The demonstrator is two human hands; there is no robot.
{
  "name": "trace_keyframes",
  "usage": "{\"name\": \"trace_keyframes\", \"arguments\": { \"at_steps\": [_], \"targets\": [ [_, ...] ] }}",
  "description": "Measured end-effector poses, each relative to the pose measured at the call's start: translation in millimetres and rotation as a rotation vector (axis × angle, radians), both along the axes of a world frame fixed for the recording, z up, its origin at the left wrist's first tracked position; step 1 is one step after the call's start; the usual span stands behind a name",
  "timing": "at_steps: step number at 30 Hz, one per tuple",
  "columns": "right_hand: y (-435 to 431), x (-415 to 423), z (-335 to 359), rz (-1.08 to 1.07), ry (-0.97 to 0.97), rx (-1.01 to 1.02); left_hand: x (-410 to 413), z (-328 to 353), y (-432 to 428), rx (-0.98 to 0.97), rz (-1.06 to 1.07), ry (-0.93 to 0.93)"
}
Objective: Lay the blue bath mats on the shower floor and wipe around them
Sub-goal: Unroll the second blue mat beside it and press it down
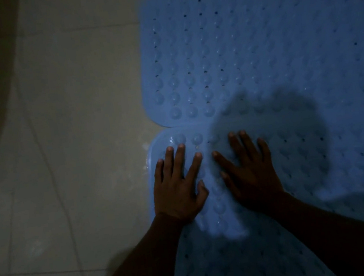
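Head view, dim light. Left hand (pixel 178 186) and right hand (pixel 251 175) lie palm-down, side by side, fingers straight and spread, gripping nothing, on the near blue mat (pixel 214 260) by its far left corner. Far blue mat (pixel 245 45) lies flat, edge meeting it. Both are on the tiled floor (pixel 66 133).

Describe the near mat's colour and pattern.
The near mat is light blue, with round bumps and small holes; head view.

Both hands flat on the near blue mat (pixel 295 169) — left hand (pixel 178 188) by its top-left corner, right hand (pixel 249 173) just beside, fingers spread. Far blue mat (pixel 256 43) butts against it edge to edge. Pale tile floor (pixel 72 128) left — dim light.
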State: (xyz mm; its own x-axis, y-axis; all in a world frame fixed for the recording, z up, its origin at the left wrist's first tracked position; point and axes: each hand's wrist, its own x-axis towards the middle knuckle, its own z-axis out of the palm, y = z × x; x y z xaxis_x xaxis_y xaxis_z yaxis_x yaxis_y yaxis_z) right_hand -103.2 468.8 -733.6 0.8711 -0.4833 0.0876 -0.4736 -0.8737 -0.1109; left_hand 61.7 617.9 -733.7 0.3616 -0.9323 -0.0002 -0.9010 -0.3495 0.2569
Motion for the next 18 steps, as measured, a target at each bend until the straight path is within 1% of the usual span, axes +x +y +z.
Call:
{"name": "trace_keyframes", "arguments": {
  "at_steps": [9, 14, 16, 18],
  "targets": [
    [5.8, -4.9, 0.8, -0.021, 0.017, 0.018, -4.0, 3.2, 3.1, 0.013, -0.001, 0.015],
    [8.4, -8.7, 13.3, -0.044, 0.143, 0.086, -5.3, 14.8, 7.1, 0.169, 0.0, 0.025],
    [15.4, -24.3, 21.7, -0.009, 0.18, 0.105, -8.4, 24.0, 14.2, 0.21, -0.028, 0.027],
    [26.6, -48.0, 28.4, 0.083, 0.206, 0.127, -15.4, 31.7, 29.0, 0.221, -0.098, 0.013]
  ]
}}
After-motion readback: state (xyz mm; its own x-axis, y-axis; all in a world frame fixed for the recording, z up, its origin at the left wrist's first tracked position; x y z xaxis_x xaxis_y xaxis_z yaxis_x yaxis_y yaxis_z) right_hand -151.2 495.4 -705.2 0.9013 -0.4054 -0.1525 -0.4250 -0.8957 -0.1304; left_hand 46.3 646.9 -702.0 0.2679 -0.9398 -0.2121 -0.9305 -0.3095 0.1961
